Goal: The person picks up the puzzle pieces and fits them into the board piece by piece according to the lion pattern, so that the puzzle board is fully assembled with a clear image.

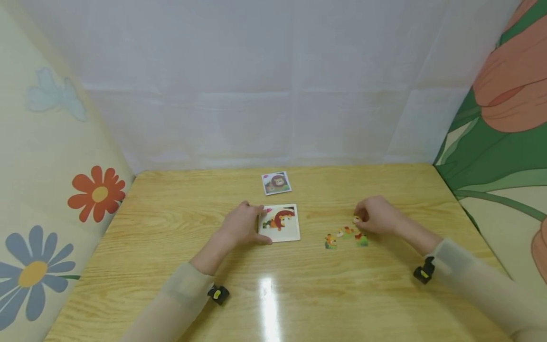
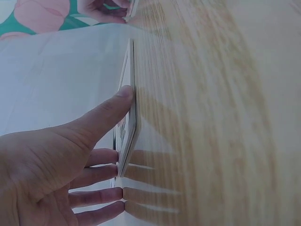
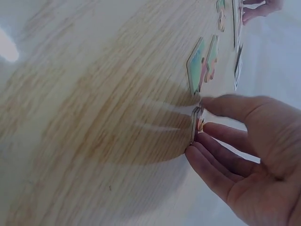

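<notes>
A square white puzzle board with a partly filled lion picture lies on the table. My left hand holds it at its left side, thumb at the near edge and fingers by the far left corner; the left wrist view shows the thumb on the board's edge. To the right, my right hand pinches a small puzzle piece, seen edge-on in the right wrist view between thumb and fingers, the piece partly hidden. Several loose pieces lie beside that hand, one green piece nearest its thumb.
A small picture card with a lion lies beyond the board. The wooden table ends at a white cloth backdrop, with flower-patterned panels at left and right.
</notes>
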A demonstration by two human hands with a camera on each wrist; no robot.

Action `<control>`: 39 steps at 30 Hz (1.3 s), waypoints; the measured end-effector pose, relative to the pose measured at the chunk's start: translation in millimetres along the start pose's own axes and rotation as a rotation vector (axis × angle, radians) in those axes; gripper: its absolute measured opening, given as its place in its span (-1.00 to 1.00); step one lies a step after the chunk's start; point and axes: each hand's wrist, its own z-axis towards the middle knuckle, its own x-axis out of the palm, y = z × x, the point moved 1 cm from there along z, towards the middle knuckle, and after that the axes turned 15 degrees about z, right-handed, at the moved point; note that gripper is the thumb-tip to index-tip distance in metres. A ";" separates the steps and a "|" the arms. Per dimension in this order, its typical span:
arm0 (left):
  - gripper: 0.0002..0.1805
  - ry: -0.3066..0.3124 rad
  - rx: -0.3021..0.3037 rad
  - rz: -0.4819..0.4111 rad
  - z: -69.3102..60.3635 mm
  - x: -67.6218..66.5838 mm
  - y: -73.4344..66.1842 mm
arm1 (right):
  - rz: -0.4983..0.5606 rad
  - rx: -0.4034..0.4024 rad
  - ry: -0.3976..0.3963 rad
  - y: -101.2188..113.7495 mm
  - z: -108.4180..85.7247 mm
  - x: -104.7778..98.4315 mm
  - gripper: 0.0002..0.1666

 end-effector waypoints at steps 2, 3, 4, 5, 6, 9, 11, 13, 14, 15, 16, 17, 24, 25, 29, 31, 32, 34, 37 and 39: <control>0.02 0.003 -0.001 0.001 0.2 -0.1 -0.3 | -0.003 -0.014 0.012 -0.1 -1.1 -0.7 -0.80; 0.02 0.004 -0.002 0.002 0.2 0.0 -0.2 | -0.004 -0.022 0.018 -0.1 -1.6 -1.0 -0.78; 0.01 0.005 -0.003 0.002 0.3 0.3 -0.1 | -0.005 -0.032 0.022 -0.3 -2.1 -1.2 -0.76; 0.01 0.005 -0.004 0.002 0.4 0.5 0.1 | -0.006 -0.043 0.025 -0.3 -2.8 -1.5 -0.75; 0.00 0.005 -0.005 0.001 0.5 0.8 0.2 | -0.003 -0.051 0.028 -0.6 -3.4 -1.8 -0.75; -0.02 0.003 -0.006 0.000 0.6 1.1 0.2 | 0.005 -0.049 0.033 -2.1 -4.4 -2.3 -0.75; -0.01 0.003 -0.005 0.003 0.2 0.7 -0.1 | 0.016 -0.039 0.039 -3.3 -4.7 -2.8 -0.75; 0.00 0.003 -0.004 0.007 -0.2 0.1 -0.5 | 0.025 -0.026 0.048 -4.0 -4.0 -3.8 -0.76; 0.00 0.004 -0.005 0.008 -0.4 -0.1 -0.6 | 0.029 -0.021 0.052 -4.0 -3.4 -4.2 -0.77; 0.00 0.005 -0.006 0.010 -0.6 -0.4 -0.8 | 0.031 -0.023 0.054 -3.6 -2.5 -4.9 -0.78; 0.01 0.007 -0.008 0.010 -0.8 -0.8 -0.9 | 0.033 -0.030 0.051 -3.0 -1.4 -5.6 -0.79; 0.00 0.008 -0.010 0.010 -1.0 -1.0 -1.0 | 0.035 -0.034 0.047 -2.0 -0.3 -6.3 -0.79; 0.01 0.014 -0.018 0.013 -2.4 -3.6 -1.5 | 0.078 -0.042 -0.020 7.9 12.2 -10.2 -0.73; 0.01 0.015 -0.017 0.012 -2.4 -3.7 -1.4 | 0.081 -0.049 -0.028 10.1 14.4 -10.7 -0.72; 0.01 0.017 -0.014 0.010 -2.7 -3.7 -1.2 | 0.081 -0.096 -0.045 20.4 23.9 -10.9 -0.75; 0.00 0.013 -0.011 0.009 -2.8 -3.9 -1.2 | 0.078 -0.137 -0.045 25.2 29.0 -10.0 -0.78; 0.00 0.011 -0.009 0.009 -2.8 -4.0 -1.3 | 0.079 -0.156 -0.045 27.9 31.6 -9.4 -0.79; -0.02 0.007 -0.005 0.010 -2.9 -4.2 -1.3 | 0.075 -0.193 -0.041 33.0 36.7 -7.8 -0.82; -0.03 0.005 -0.003 0.014 -3.0 -4.4 -1.3 | 0.076 -0.219 -0.035 41.2 44.3 -4.7 -0.83; -0.02 0.005 -0.005 0.016 -3.2 -4.4 -1.2 | 0.079 -0.221 -0.027 47.2 49.1 -2.7 -0.82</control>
